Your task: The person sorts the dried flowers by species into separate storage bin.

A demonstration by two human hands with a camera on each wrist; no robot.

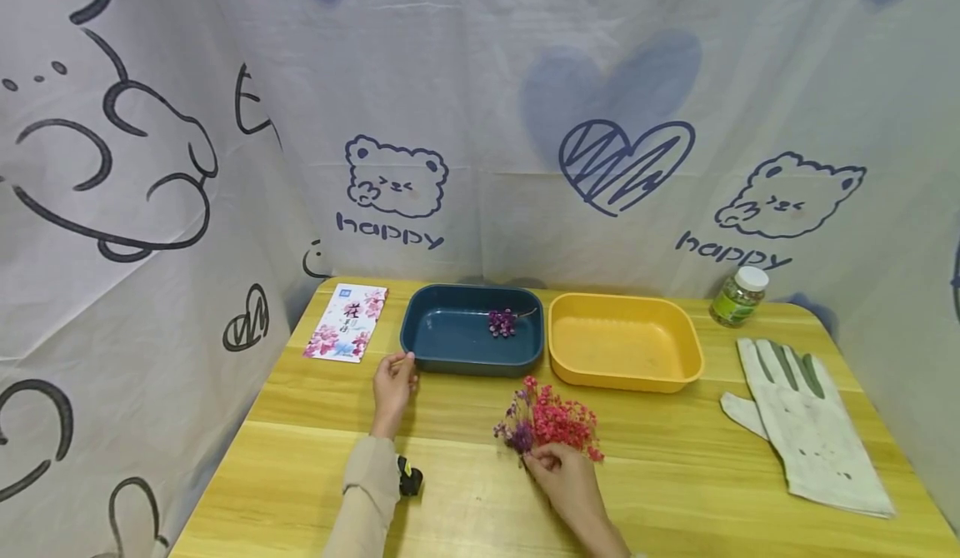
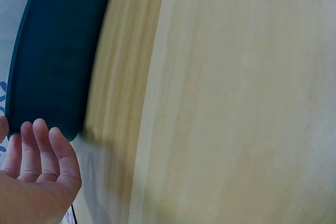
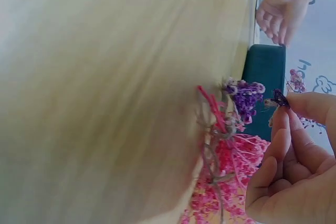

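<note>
My left hand (image 1: pixel 393 383) pinches the rim at the near left corner of a dark blue tray (image 1: pixel 472 368). In the left wrist view its fingers (image 2: pixel 47 156) lie against the tray's end. A purple dried flower sprig (image 1: pixel 501 322) lies inside this tray, toward its right. Between thumb and forefinger, my right hand (image 1: pixel 566 479) pinches a small dark purple dried flower (image 3: pixel 281 98). Beside that hand is a bunch of pink dried flowers (image 1: pixel 558 420), with more purple flowers (image 3: pixel 245 99) along its left side. The pinched flower's stem is mostly hidden.
A yellow tray (image 1: pixel 626 379) stands just right of the blue one. Behind and to the right are a white-lidded jar (image 1: pixel 738 298) and a pair of white work gloves (image 1: pixel 813 433). A floral-printed packet (image 1: pixel 347 323) lies at the back left of the wooden table (image 1: pixel 300 458).
</note>
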